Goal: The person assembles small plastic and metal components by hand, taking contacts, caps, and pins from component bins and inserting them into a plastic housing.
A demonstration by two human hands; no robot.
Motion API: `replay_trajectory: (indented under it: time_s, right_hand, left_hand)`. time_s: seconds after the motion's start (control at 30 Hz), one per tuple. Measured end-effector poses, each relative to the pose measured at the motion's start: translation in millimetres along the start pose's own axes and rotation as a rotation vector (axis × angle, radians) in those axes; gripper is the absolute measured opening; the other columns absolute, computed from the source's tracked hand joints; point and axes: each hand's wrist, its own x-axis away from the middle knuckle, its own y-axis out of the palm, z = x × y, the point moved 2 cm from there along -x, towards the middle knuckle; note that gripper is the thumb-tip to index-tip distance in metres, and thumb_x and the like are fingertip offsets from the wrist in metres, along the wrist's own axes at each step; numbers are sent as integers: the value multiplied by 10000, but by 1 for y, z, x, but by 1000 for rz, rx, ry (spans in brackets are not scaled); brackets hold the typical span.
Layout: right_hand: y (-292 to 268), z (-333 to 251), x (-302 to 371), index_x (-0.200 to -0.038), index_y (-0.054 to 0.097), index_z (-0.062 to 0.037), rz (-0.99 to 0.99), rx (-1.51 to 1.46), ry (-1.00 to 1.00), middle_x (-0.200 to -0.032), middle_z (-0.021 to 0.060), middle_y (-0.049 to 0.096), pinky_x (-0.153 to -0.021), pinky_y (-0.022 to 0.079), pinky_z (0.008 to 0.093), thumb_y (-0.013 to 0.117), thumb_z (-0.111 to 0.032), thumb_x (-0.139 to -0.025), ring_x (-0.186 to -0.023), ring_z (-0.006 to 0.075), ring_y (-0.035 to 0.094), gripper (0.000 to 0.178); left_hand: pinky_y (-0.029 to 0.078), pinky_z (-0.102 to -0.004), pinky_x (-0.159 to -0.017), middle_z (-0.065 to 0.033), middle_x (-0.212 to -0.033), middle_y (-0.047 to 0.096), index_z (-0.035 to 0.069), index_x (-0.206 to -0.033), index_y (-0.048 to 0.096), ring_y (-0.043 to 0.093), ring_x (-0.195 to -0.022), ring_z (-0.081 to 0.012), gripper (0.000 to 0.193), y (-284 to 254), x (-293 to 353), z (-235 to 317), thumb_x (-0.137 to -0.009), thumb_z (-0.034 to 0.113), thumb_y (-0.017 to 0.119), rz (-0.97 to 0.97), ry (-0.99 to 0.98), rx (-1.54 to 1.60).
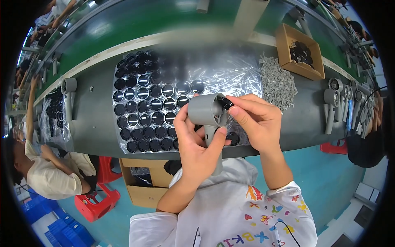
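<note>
Over the near edge of the worktop, the person's left grip is closed around a grey fan body, its fingers curled along the far left side of the round head and its thumb across the front near the neck. The handle points downward, partly hidden by that thumb and palm. The right grip pinches a black disc between thumb and forefinger, tilted at the open right side of the head; whether it is seated inside cannot be told.

Just beyond lies a sheet of clear plastic bearing rows of black round caps, some with bright rims; its far part is blurred. To the right of the sheet spreads a heap of small grey pieces, with an open cardboard box of black parts just beside it. Farther right, several grey handheld fans lie close together, while another grey fan rests near the left end.

Past the worktop runs a green surface. On the left sits a co-worker in a pale top, near a red stool.
</note>
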Motion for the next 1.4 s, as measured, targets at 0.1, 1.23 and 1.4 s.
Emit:
replay_trajectory:
  time_s: [0.1,1.23,1.4]
  right_hand:
    - [1,-1,0,-1166,748,47,4,-22,11,-969,93,720,-740,501,238,733,32,-906,-865,120,641,260]
    - [17,-14,12,-1094,781,7,-73,537,-394,-1099,168,727,-746,583,303,716,104,-772,-870,248,712,343]
    - [19,-15,18,-1186,754,0,-97,577,-408,-1231,169,674,-828,563,358,666,130,-719,-983,303,674,493]
  left_hand:
    - [661,-308,-782,-211,-1606,288,18,-1499,164,614,-1222,-262,765,0,0,-1,-907,-94,635,9,3,1]
    - [645,-306,-796,-240,-1521,392,-39,-1485,186,633,-1187,-271,729,-1,-1,-3,-909,-97,628,32,197,-188]
    - [640,-321,-823,-243,-1496,415,-46,-1476,205,620,-1204,-270,722,-7,-4,-4,-904,-96,643,20,247,-280]
